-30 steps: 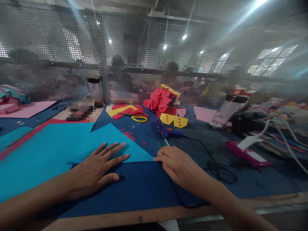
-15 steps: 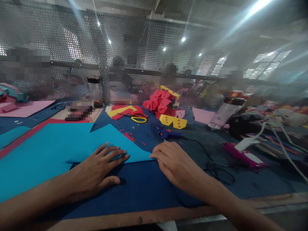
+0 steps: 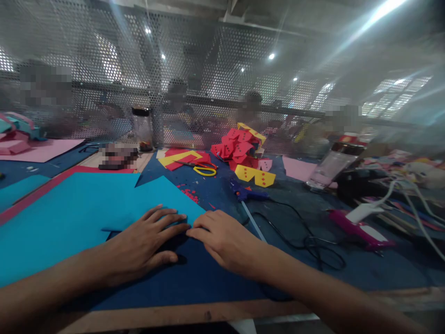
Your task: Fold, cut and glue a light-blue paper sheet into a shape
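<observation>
A bright blue sheet of paper with a pointed piece lies on the dark blue tabletop, overlapping a larger blue sheet on the left. My left hand rests flat near its front edge, fingers spread. At that same edge, just beside the left fingertips, my right hand has its fingers drawn together on the paper, covering its right corner. Beyond the right hand lies a blue glue gun, with a translucent glue stick extending from it.
Scissors lie on red and yellow paper scraps. Behind stands a heap of red cut-outs, with a yellow cut-out in front. A black cable, a magenta device and a clear bottle are to the right.
My right hand has slid left along the paper's front edge, from its right tip to beside my left fingertips. My left hand stays flat. The glue stick has come into view.
</observation>
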Tool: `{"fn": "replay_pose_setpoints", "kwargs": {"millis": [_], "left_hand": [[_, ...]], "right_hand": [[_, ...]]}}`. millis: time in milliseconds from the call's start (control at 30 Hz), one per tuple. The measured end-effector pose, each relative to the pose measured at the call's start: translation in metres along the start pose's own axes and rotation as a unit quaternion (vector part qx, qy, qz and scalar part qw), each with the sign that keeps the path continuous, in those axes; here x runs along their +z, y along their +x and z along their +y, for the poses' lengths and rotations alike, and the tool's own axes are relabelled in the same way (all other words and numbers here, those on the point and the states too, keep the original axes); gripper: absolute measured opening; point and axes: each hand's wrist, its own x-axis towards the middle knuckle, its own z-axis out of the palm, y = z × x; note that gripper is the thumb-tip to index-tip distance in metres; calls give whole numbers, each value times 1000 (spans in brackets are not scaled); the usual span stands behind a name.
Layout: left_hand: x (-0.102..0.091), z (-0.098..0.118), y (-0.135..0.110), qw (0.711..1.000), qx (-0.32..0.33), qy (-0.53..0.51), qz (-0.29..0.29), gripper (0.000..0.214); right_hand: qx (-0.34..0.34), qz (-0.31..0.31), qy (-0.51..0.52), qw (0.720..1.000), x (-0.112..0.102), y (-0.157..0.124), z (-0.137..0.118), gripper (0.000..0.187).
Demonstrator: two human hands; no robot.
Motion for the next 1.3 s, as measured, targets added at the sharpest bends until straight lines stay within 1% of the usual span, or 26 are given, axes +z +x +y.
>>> {"fn": "replay_pose_setpoints", "kwargs": {"millis": [133, 233, 367, 633, 833, 967, 1167, 1300], "left_hand": [[-3, 1, -2, 1000, -6, -18, 2, 50], [-3, 1, -2, 1000, -6, -14, -7, 47], [-4, 0, -2, 1000, -5, -5, -14, 47], [1, -5, -1, 1000, 10, 7, 0, 46], [0, -5, -1, 1000, 6, 14, -17, 48], [-2, -4, -2, 1000, 1, 8, -21, 49], [-2, -4, -2, 1000, 1, -2, -13, 45], [-3, -4, -3, 1000, 3, -19, 1, 44]], "right_hand": [[-1, 2, -6, 1000, 1, 1, -1, 30], [0, -3, -12, 1000, 2, 2, -2, 28], [-14, -1, -39, 999, 3, 2, -3, 25], [-25, -4, -80, 996, 5, 5, -3, 20], [-25, -2, -72, 997, 6, 1, 0, 17], [-23, -1, -69, 997, 4, -3, 1, 16], [-10, -13, -79, 997, -2, -10, 2, 16], [-18, -22, -86, 996, -7, -12, 1, 13]]}}
